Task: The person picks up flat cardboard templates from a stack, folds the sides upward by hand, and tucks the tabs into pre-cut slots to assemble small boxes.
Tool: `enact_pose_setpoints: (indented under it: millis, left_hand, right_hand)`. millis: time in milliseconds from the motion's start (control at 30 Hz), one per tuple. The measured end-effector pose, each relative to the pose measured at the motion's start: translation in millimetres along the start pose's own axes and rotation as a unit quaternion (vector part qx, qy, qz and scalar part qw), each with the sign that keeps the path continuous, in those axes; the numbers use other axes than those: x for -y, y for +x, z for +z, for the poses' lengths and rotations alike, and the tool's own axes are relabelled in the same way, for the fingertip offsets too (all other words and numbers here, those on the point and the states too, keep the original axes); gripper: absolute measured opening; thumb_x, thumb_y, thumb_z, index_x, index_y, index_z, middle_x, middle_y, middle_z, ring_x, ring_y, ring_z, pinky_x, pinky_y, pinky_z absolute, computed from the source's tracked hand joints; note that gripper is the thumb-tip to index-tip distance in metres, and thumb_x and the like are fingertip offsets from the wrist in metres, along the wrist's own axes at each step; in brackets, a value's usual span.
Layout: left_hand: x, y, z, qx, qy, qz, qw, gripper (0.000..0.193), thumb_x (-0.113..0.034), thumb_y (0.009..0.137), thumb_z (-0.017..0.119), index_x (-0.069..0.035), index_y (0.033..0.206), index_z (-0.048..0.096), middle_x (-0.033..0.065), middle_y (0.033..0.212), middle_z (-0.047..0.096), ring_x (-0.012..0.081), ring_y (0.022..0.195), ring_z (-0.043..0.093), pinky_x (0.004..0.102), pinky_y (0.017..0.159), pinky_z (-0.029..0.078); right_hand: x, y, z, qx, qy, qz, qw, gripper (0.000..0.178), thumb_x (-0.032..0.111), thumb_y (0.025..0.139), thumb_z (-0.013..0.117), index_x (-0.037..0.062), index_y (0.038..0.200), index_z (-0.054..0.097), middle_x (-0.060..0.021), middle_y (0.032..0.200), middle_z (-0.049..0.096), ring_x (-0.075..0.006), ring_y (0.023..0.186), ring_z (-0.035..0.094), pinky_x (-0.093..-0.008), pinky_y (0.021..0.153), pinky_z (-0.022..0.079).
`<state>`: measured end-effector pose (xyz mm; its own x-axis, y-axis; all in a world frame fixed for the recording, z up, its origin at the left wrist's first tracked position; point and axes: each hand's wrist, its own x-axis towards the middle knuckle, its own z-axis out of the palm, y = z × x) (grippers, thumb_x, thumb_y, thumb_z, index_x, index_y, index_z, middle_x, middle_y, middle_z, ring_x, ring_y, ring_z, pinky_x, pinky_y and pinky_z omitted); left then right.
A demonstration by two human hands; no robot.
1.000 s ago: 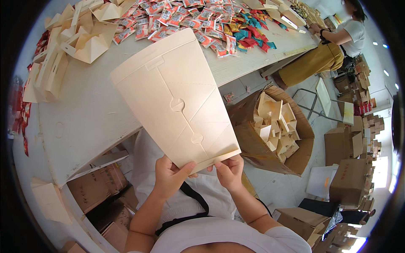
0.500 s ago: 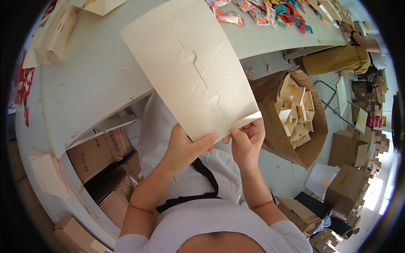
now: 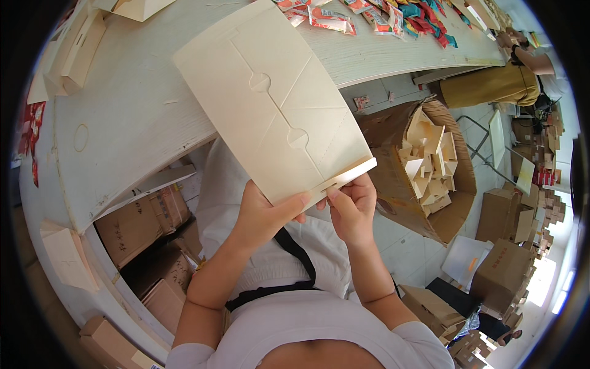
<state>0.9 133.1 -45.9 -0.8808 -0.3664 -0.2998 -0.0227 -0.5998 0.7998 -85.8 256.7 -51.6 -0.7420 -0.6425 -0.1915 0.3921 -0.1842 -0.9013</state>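
Note:
A flat cream cardboard box blank tilts in front of me, its far end over the table. Its face has a wavy cut line with two round tabs and slanting creases. My left hand grips the lower left corner, thumb on the face. My right hand pinches the near edge, where a narrow flap is folded up with a small slot in it. The fingers under the board are partly hidden.
A large carton holding several folded card pieces stands on the floor at right. Snack packets lie on the white table, with folded boxes at its left. A co-worker is at far right.
The blank has shifted slightly left and toward me. Its near flap now stands folded along the whole edge, where before only the right end was raised. Both hands keep hold.

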Motion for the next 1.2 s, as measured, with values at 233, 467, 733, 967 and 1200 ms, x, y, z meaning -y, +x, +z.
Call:
enact_pose_setpoints:
  millis: [233,467,733,967,1200]
  left_hand:
    - [-1.8,2.4,3.6,-0.001,-0.027,0.020,0.999,0.011,-0.002,0.075,0.059,0.002,0.084,0.055,0.0062,0.073,0.059,0.0090,0.052,0.054,0.0203,0.045,0.044]
    - [7.2,1.5,5.0,0.000,-0.007,0.006,1.000,0.011,-0.006,0.075,0.060,0.001,0.083,0.055,0.0050,0.070,0.057,0.0097,0.052,0.053,0.0216,0.045,0.044]
    - [4.5,-1.4,6.0,-0.004,-0.047,0.033,0.998,0.010,-0.005,0.075,0.059,0.000,0.082,0.055,0.0046,0.069,0.057,0.0096,0.052,0.053,0.0218,0.045,0.043]
    - [13.2,-10.5,13.1,0.039,0.057,-0.009,0.998,0.010,-0.003,0.077,0.058,0.002,0.085,0.056,0.0033,0.071,0.057,0.0088,0.055,0.054,0.0201,0.047,0.043]
    - [55.3,-22.4,11.4,0.047,0.239,0.065,0.968,0.014,-0.012,0.082,0.055,0.000,0.087,0.058,0.0033,0.065,0.057,0.0108,0.055,0.054,0.0252,0.051,0.043]
  right_hand:
    - [-8.7,-5.8,-13.8,0.065,0.030,-0.068,0.995,0.021,0.000,0.082,0.052,-0.0020,0.103,0.047,-0.0080,0.088,0.058,-0.0135,0.076,0.056,-0.0279,0.067,0.048]
    - [-2.6,-4.1,4.6,0.071,-0.034,-0.081,0.994,0.017,0.014,0.087,0.051,-0.0009,0.093,0.049,-0.0084,0.085,0.057,-0.0148,0.070,0.055,-0.0286,0.063,0.046]
    - [-19.1,-0.6,-9.5,0.017,0.006,-0.154,0.988,0.025,0.028,0.086,0.054,0.0049,0.088,0.046,-0.0038,0.080,0.056,-0.0083,0.069,0.051,-0.0224,0.060,0.041]
    - [-3.6,3.7,-14.9,-0.091,-0.019,-0.122,0.988,0.044,0.035,0.092,0.037,-0.0023,0.114,0.043,-0.0117,0.106,0.054,-0.0160,0.093,0.054,-0.0296,0.076,0.045]
    - [-12.1,15.0,-6.5,-0.218,0.169,-0.004,0.961,0.042,0.040,0.092,0.031,0.0013,0.094,0.049,-0.0081,0.092,0.055,-0.0152,0.082,0.054,-0.0284,0.070,0.045]
